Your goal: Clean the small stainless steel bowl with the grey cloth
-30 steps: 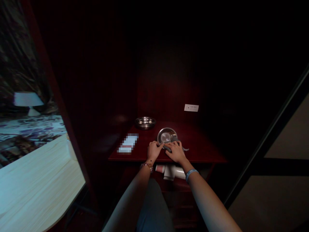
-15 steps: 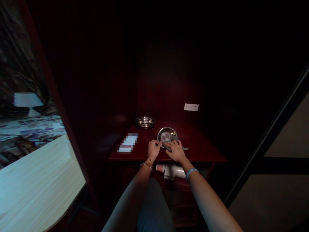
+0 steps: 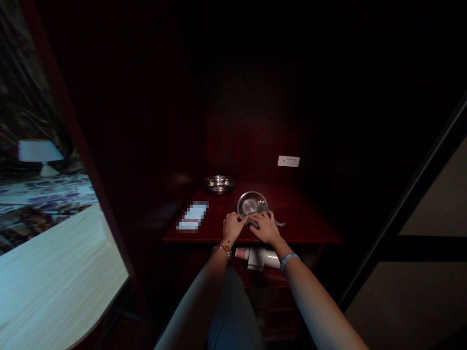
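I see a lamp at my feed's left edge, a pale tabletop lower left, a wall socket right of centre.

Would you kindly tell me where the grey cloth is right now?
In the head view, the grey cloth is at the near right side of the metal bowl, partly under the right hand, with one end sticking out to that hand's right.

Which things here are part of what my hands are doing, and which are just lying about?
In use:
- Steel bowl, left hand at its rim
- Grey cloth, under the right hand

Lying about:
- Steel bowls behind
- Pixelated pale rectangle, unidentifiable
- White cylinder below the tabletop
- Table lamp
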### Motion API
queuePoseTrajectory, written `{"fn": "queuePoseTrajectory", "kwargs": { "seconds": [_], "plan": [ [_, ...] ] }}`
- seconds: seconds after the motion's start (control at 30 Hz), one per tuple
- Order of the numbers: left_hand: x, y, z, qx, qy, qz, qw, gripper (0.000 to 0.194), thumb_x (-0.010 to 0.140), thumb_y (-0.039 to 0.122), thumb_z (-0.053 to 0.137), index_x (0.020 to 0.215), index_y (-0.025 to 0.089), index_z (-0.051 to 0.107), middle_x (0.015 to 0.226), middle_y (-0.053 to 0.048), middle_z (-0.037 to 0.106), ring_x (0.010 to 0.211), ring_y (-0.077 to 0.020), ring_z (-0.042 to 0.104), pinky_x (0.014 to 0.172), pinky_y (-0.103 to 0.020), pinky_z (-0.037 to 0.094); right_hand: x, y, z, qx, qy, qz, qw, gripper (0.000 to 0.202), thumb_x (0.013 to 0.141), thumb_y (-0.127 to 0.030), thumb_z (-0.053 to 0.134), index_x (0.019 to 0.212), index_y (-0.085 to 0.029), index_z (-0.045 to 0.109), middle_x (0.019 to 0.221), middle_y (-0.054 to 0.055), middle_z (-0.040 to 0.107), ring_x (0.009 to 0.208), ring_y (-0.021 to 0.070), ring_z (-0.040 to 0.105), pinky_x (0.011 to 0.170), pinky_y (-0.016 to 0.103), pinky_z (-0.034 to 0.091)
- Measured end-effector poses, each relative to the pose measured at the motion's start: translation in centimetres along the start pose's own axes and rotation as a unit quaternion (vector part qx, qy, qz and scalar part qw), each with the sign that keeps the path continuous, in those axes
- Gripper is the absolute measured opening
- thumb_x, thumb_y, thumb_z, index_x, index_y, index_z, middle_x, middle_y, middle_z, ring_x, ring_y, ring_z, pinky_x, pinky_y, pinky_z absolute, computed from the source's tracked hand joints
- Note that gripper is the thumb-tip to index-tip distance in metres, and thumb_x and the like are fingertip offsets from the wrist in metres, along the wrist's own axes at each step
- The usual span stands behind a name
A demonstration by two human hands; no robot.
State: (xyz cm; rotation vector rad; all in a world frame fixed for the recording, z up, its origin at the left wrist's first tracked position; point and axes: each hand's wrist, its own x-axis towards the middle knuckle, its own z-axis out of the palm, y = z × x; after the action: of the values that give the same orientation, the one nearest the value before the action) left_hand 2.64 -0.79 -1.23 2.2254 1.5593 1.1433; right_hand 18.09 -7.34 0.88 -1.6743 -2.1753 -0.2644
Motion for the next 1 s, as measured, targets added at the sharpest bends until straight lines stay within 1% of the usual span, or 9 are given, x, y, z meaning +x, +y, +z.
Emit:
{"fn": "queuePoseTrajectory", "kwargs": {
  "seconds": [0.23,0.3,0.47,0.53,0.63,0.77,0.83,0.9,1.0],
  "plan": [
    [0.2,-0.3,0.2,-0.014,0.001,0.009,1.000,0.033,0.084,0.044,0.058,0.067,0.019,0.070,0.084,-0.007,0.067,0.083,-0.0197,0.058,0.072,-0.029,0.040,0.0,0.0,0.0,0.003,0.004,0.000,1.000,0.041,0.092,-0.037,0.046,0.132,-0.031,0.055,0.126,0.001,0.063,0.113,0.0239,0.046,0.104,0.044,0.018],
    [0.3,-0.5,0.4,-0.040,0.020,0.013,0.999,0.032,0.083,0.042,0.059,0.063,0.019,0.068,0.080,-0.006,0.066,0.079,-0.0184,0.058,0.072,-0.029,0.040,0.0,-0.1,0.0,0.000,0.000,-0.001,1.000,0.042,0.092,-0.037,0.046,0.134,-0.032,0.053,0.127,0.001,0.062,0.113,0.0238,0.046,0.104,0.044,0.019],
    [0.6,-1.0,0.7,-0.124,0.104,0.016,0.987,0.034,0.086,0.038,0.056,0.058,0.019,0.060,0.071,-0.004,0.063,0.070,-0.0150,0.057,0.072,-0.027,0.041,0.0,-0.1,0.0,0.012,0.002,-0.002,1.000,0.044,0.092,-0.036,0.045,0.136,-0.034,0.051,0.126,0.001,0.063,0.111,0.0236,0.046,0.103,0.044,0.018],
    [0.5,-1.0,0.6,-0.129,0.115,0.022,0.985,0.035,0.086,0.039,0.055,0.058,0.019,0.059,0.070,-0.003,0.062,0.069,-0.0149,0.056,0.071,-0.027,0.041,0.0,-0.1,0.1,0.012,0.001,-0.001,1.000,0.044,0.092,-0.036,0.046,0.136,-0.034,0.051,0.126,0.001,0.062,0.112,0.0237,0.046,0.103,0.044,0.018],
    [0.3,-0.7,0.4,-0.102,0.099,0.028,0.989,0.034,0.085,0.041,0.056,0.060,0.019,0.060,0.073,-0.004,0.063,0.072,-0.0157,0.057,0.072,-0.027,0.041,0.0,-0.1,0.1,0.006,-0.004,0.001,1.000,0.045,0.092,-0.037,0.046,0.136,-0.033,0.050,0.127,0.002,0.062,0.113,0.0237,0.045,0.103,0.045,0.019],
    [-0.1,0.0,-0.1,-0.035,0.033,0.014,0.999,0.032,0.081,0.047,0.061,0.067,0.019,0.066,0.082,-0.007,0.066,0.082,-0.0194,0.058,0.073,-0.029,0.040,0.0,-0.1,-0.1,-0.006,-0.008,0.003,1.000,0.039,0.092,-0.037,0.045,0.130,-0.030,0.057,0.126,0.002,0.063,0.112,0.0234,0.046,0.103,0.044,0.018],
    [-0.2,0.2,-0.2,-0.013,0.009,0.016,1.000,0.032,0.083,0.047,0.060,0.070,0.019,0.068,0.085,-0.007,0.067,0.086,-0.0205,0.058,0.075,-0.030,0.040,0.0,-0.1,-0.1,-0.008,-0.007,0.003,1.000,0.038,0.093,-0.037,0.045,0.128,-0.030,0.058,0.126,0.001,0.063,0.113,0.0233,0.045,0.104,0.043,0.018],
    [-0.2,0.2,-0.2,-0.012,0.003,0.019,1.000,0.031,0.086,0.043,0.056,0.072,0.018,0.068,0.085,-0.008,0.067,0.086,-0.0199,0.058,0.077,-0.030,0.041,0.0,-0.2,-0.2,-0.005,-0.008,0.002,1.000,0.040,0.093,-0.037,0.045,0.131,-0.031,0.055,0.127,0.000,0.062,0.113,0.0232,0.046,0.104,0.043,0.018],
    [0.1,0.0,0.0,-0.032,0.015,0.019,0.999,0.031,0.088,0.037,0.053,0.069,0.018,0.066,0.084,-0.007,0.067,0.083,-0.0179,0.058,0.078,-0.029,0.042,0.0,-0.2,-0.2,-0.002,-0.012,0.004,1.000,0.044,0.092,-0.036,0.045,0.136,-0.033,0.051,0.128,0.000,0.062,0.114,0.0234,0.046,0.104,0.043,0.018]
  ]
}}
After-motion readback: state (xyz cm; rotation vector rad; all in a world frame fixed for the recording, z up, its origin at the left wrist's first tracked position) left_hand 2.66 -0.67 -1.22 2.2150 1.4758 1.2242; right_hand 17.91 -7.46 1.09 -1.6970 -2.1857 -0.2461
